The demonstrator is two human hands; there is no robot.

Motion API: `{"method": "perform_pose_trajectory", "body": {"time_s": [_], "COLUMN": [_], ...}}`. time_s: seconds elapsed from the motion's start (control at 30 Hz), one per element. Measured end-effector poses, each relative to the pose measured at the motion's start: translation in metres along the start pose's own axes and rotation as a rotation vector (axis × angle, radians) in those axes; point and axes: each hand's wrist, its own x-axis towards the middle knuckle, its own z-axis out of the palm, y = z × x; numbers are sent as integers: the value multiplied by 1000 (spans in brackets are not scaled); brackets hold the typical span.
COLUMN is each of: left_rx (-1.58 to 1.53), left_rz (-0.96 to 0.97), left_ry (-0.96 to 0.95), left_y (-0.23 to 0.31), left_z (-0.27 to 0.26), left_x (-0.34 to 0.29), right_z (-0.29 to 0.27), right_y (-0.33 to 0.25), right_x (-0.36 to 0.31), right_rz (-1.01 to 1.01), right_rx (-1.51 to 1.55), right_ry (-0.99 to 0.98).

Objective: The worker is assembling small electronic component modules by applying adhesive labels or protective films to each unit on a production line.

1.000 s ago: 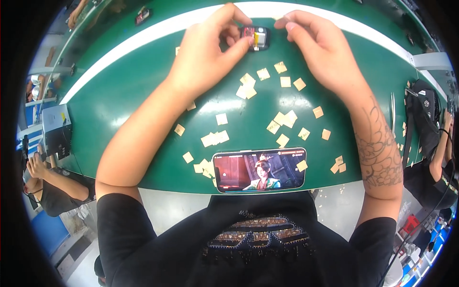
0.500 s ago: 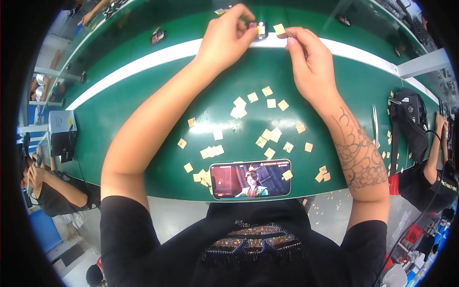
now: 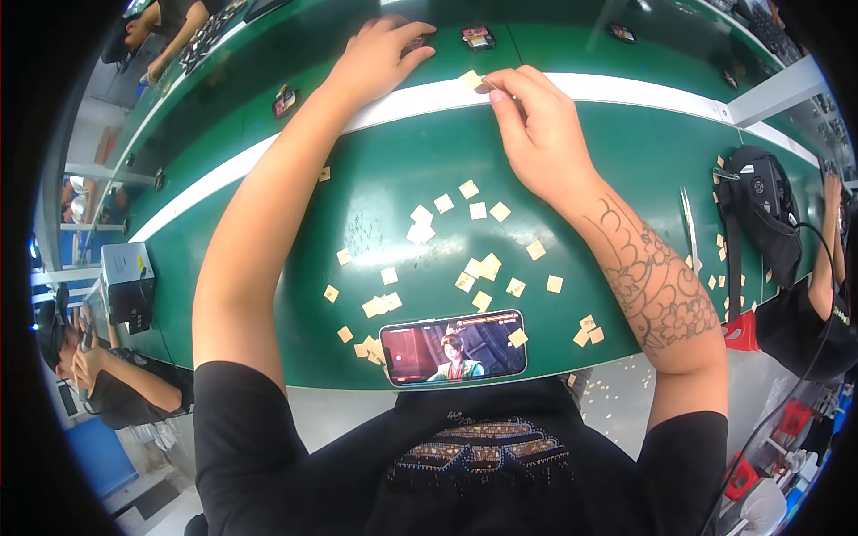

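Observation:
My left hand (image 3: 380, 59) reaches over the white rail, thumb and fingers curved around a small dark part (image 3: 416, 42), mostly hidden by the fingers. Thumb and forefinger of my right hand (image 3: 527, 121) are closed in a pinch on a pale yellow square piece (image 3: 471, 80), which sticks out to the left above the rail. Just beyond that piece lies a small black part (image 3: 478, 37) with pink and pale patches, touched by neither hand. Several loose yellow squares (image 3: 500, 212) are scattered over the green table (image 3: 617, 259).
A phone (image 3: 454, 350) playing a video lies at the near edge. The white rail (image 3: 617, 87) separates the table from a green strip (image 3: 554, 45) bearing more small parts (image 3: 284, 102). Tweezers (image 3: 689, 223) and a black bag (image 3: 760, 201) lie right; a box (image 3: 128, 281) stands left. Other people work on both sides.
My left hand has left the part beside the yellow square and moved left to another dark part. My right hand, still pinching the yellow square, has shifted left and slightly nearer.

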Motion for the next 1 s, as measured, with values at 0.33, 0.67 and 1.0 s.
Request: {"method": "perform_pose_trajectory", "body": {"time_s": [0.33,0.67,1.0], "left_rx": [-562,-542,-593], "left_rz": [31,-10,-75], "left_ry": [-128,-269,-257], "left_y": [84,103,105], "left_z": [-49,-96,-101], "left_x": [-57,-122,-134], "right_z": [-1,-10,-21], "right_y": [-1,-17,-53], "right_x": [3,4,-2], "right_rz": [-26,-98,-79], "right_rx": [85,39,-190], "right_ry": [-2,-252,-520]}}
